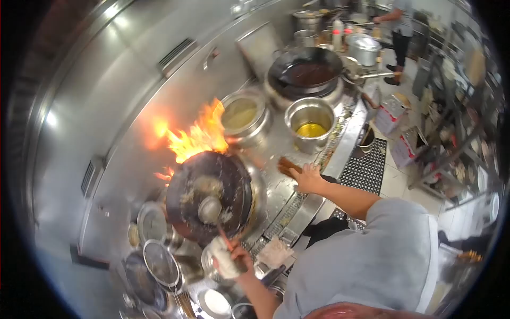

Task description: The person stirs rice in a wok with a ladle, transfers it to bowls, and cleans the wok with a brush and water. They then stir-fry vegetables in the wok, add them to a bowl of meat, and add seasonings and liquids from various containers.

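My left hand (241, 260) is closed around a white cloth (226, 258) and the reddish handle of a ladle (210, 209). The ladle's bowl rests inside a large dark wok (199, 183), with pale bits of food in it. Tall flames (199, 135) rise at the wok's far side. My right hand (308, 178) is at the stove's front, fingers on a brown bundle that looks like a bamboo wok brush (288, 166).
A pot of yellow liquid (311, 130), a lidded-looking pot (244, 117) and a second wok (305, 69) stand further along. Strainers (161, 264) and bowls (217, 302) crowd the near end. Another person (401, 32) stands in the background.
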A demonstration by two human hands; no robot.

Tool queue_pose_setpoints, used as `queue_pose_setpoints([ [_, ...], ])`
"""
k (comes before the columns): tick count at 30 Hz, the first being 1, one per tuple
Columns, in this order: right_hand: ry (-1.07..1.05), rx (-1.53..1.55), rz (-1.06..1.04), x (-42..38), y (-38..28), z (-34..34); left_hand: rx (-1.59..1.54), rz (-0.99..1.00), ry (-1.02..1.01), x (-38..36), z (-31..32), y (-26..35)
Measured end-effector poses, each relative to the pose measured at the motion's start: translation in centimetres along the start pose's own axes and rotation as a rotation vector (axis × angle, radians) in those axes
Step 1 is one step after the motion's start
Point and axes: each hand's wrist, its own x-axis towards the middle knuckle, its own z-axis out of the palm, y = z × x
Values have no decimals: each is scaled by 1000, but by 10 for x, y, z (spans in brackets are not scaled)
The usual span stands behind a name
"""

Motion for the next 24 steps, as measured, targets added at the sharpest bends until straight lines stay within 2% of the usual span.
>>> queue_pose_setpoints([
  [1, -32, -179, 122, 7, 23, 34, 28, -38, 11, 0, -7, 16],
  [3, -233, 174, 93, 11, 62, 78, 366, -86, 75, -9, 10, 28],
  [4, -232, 178, 75, 0, 64, 70, 511, -19, 180, -10, -2, 48],
  [5, -274, 401, 91, -1, 70, 62, 652, 59, 282, -10, -11, 64],
  [6, -325, 912, 156, -9, 75, 57, 438, 55, 157, -9, -2, 57],
  [7, -363, 1427, 210, -22, 74, 52, 475, 106, 108, -18, 5, 50],
  [8, -291, 1626, 235, -39, 65, 31, 509, 159, 61, -29, 20, 37],
  [9, -309, 1783, 188, -45, 59, 20, 106, -70, 124, -26, 0, 58],
  [10, -257, 1738, -3, -33, 55, 23, 107, -72, 131, -21, -26, 74],
  [11, -269, 1538, -143, -33, 41, -21, 125, -88, 58, -14, -43, 81],
  [12, -204, 1222, -370, -28, 25, -68, 138, -109, -14, -11, -51, 81],
  [13, 13, 957, -561, -10, 8, -86, 135, -120, -11, -12, -42, 65],
  [14, -80, 903, -535, -13, -16, -129, 189, -38, -23, -16, -22, 38],
  [15, -24, 765, -635, -8, -40, -155, 245, 51, -37, -19, -11, 24],
  [16, 31, 624, -735, 3, -62, -172, 281, 53, -75, -17, -13, 24],
  [17, -3, 552, -785, 17, -84, -176, 278, 61, -78, -17, -12, 23],
  [19, -87, 434, -900, 43, -125, -165, 56, -102, -182, -19, -7, 21],
  [21, -145, 378, -981, 75, -157, -128, 15, -95, -135, -27, -9, 25],
  [23, -84, -106, -789, 92, -185, -99, -20, -88, -90, -35, -10, 24],
  [24, -79, -98, -810, 90, -196, -92, 6, -15, -37, -39, -9, 23],
])
